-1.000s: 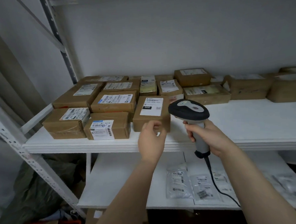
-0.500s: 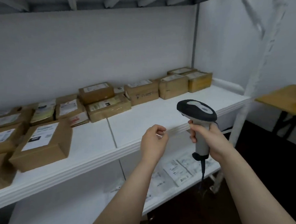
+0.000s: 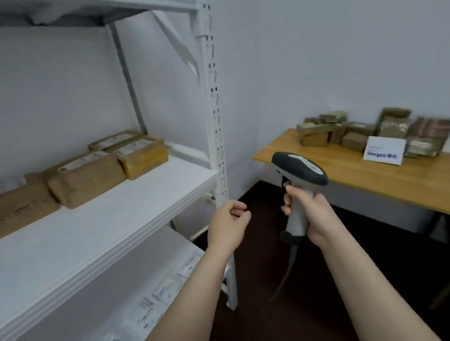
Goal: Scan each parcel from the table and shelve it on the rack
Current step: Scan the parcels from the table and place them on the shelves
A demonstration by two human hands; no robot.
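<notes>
The right hand [image 3: 316,212] is wrapped firmly around the grey handle of a barcode scanner [image 3: 299,190], forefinger at the trigger. The scanner stands upright, its dark head tilted toward the far wall, and its cable [image 3: 286,274] hangs from the base of the handle toward the dark floor [image 3: 317,309]. The left hand [image 3: 228,226] is loosely curled, fingers bent in toward the palm, and carries nothing. It hangs in the air just in front of the rack's white front post [image 3: 215,134], near the front right corner of the middle shelf [image 3: 99,234].

On the rack [image 3: 200,23], brown cardboard parcels [image 3: 88,177] lie in a row along the back edge of the middle shelf, running from its left edge to near its back right corner. Several carry white labels on top. The parcel nearest that corner is a lighter yellow-brown box [image 3: 143,159]. The front half of this shelf is bare. The lower shelf [image 3: 115,293] holds flat clear bags [image 3: 170,285] with printed labels, lying along its front edge.

The wooden table [image 3: 375,173] stands to the right of the rack, against the wall. A pile of parcels [image 3: 357,133] sits along its back edge, blurred; some appear wrapped in tape or plastic. A white card [image 3: 383,150] with blue print leans in front of the pile. The print is too blurred to read in full.
</notes>
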